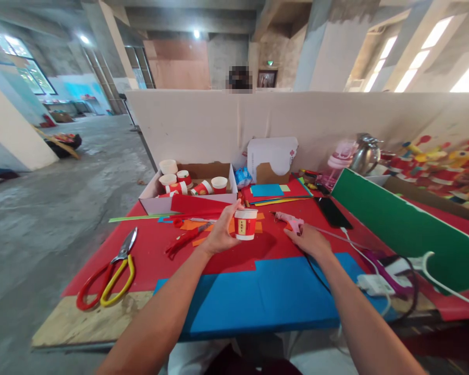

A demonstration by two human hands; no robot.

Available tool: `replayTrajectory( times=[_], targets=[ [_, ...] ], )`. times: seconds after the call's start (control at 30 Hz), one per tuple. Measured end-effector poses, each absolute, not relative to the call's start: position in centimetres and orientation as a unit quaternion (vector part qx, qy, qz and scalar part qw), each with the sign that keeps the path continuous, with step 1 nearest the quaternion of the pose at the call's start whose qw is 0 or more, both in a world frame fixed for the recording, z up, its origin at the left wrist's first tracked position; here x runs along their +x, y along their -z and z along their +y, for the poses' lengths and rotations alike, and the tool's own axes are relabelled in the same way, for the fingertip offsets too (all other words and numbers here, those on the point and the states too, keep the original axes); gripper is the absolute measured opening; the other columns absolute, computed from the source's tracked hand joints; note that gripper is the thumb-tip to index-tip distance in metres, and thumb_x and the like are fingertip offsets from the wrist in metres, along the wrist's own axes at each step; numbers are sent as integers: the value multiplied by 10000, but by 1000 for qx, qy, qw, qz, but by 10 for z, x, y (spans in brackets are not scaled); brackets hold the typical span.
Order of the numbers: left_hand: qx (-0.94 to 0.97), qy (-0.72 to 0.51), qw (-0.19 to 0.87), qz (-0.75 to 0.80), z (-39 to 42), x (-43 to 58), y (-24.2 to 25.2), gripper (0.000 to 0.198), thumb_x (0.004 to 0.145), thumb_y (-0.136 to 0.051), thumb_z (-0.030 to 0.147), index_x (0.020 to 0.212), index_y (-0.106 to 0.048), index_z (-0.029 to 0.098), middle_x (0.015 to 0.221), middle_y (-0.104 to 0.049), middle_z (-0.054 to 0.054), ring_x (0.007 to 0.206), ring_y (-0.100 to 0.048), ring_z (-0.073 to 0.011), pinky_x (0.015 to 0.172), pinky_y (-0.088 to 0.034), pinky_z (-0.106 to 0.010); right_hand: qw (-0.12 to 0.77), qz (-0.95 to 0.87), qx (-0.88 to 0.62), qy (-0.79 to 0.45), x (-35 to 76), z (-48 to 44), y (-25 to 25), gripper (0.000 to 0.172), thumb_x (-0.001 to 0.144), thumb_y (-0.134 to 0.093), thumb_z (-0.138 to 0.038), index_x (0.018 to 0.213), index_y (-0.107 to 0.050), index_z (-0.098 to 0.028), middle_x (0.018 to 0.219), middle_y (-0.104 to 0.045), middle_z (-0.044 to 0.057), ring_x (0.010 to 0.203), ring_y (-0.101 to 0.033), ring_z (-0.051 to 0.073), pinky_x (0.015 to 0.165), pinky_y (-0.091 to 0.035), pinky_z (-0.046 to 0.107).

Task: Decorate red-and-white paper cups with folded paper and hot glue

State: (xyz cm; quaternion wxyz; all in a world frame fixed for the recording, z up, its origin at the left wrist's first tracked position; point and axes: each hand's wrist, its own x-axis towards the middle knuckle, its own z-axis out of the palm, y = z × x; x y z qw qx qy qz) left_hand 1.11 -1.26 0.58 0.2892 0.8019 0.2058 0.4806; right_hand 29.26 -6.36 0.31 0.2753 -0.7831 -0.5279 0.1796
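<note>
A small red and white paper cup [245,225] is upright in my left hand [221,232], with thumb and fingers closed around its left side. It is held just above the red-covered table. To its right, my right hand [311,241] closes on the handle of a pink hot glue gun [289,221], whose tip points left toward the cup. Part of the handle is hidden under my fingers. Orange paper pieces [198,240] lie behind and beside my left hand. Blue sheets [266,291] cover the table edge below both forearms.
Large scissors [115,273] with red and yellow handles lie at left. Behind stands a box [148,203] of several paper cups. A black phone [333,212], a power strip with cords [375,285] and a green panel [406,229] occupy the right. A white partition [199,125] closes the back.
</note>
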Motion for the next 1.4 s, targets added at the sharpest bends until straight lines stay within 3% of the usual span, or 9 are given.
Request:
replayTrajectory(
  times=[0.13,0.27,0.37,0.47,0.63,0.73,0.87,1.17,1.4],
  targets=[
    [818,-488,222,207,-9,11,-2,928,684,-742,325,1446,-220,228,1301,-460,-140,1229,-427,-281,1062,-324,-437,185,-457,-856,-153,283,-58,-6,253,695,-629,-326,905,-606,-187,962,-670,163,950,-629,324,751,-469,421],
    [828,-493,157,218,-4,10,-1,937,728,-694,390,1459,-134,219,1293,-467,-154,1220,-443,-279,1037,-350,-453,427,-367,-772,-297,275,-65,-15,197,754,-539,-282,917,-540,-172,732,-651,71,623,-633,194,534,-472,284],
    [844,-463,108,250,-2,9,-1,935,741,-662,446,1459,-112,209,1317,-464,-164,1263,-407,-295,1055,-310,-468,575,-296,-628,-432,266,-71,-32,128,725,-571,-293,779,-526,-186,652,-613,18,561,-604,134,449,-436,200],
    [852,-431,51,291,-1,7,-2,945,734,-651,463,1461,-110,197,1330,-474,-155,1317,-339,-305,1092,-214,-479,595,-245,-536,-547,258,-73,-51,186,761,-537,-365,729,-534,-182,558,-567,-2,441,-512,94,405,-428,196],
    [855,-397,28,332,0,4,-2,1009,700,-658,474,1468,-79,168,1271,-528,-133,1319,-317,-294,1108,-138,-461,585,-341,-477,-560,244,-80,-67,230,706,-639,-371,742,-490,-200,436,-468,-60,374,-437,83,352,-326,182],
    [854,-381,25,353,1,3,-3,1025,686,-659,456,1470,-69,163,1261,-533,-126,1292,-345,-292,1107,-131,-452,566,-433,-472,-519,233,-90,-73,310,701,-677,-430,759,-470,-208,399,-402,-98,353,-395,75,370,-314,193],
    [852,-371,15,370,0,3,-5,979,703,-644,393,1472,-77,180,1263,-533,-117,1243,-398,-275,1105,-126,-442,508,-530,-542,-409,219,-99,-82,358,772,-581,-534,824,-504,-188,422,-460,-73,361,-399,85,382,-309,218],
    [846,-354,-7,398,0,4,-5,947,685,-658,386,1461,-158,175,1313,-500,-123,1272,-365,-277,1112,-112,-450,454,-629,-601,-192,201,-99,-77,339,847,-450,-503,923,-503,-177,466,-512,-40,396,-477,130,434,-370,246],
    [846,-342,-6,408,1,4,-4,952,671,-661,386,1458,-168,178,1315,-501,-122,1269,-362,-286,1113,-105,-461,406,-678,-613,-22,186,-93,-66,300,865,-407,-439,938,-519,-171,747,-673,105,621,-630,228,522,-420,287]
  ],
)
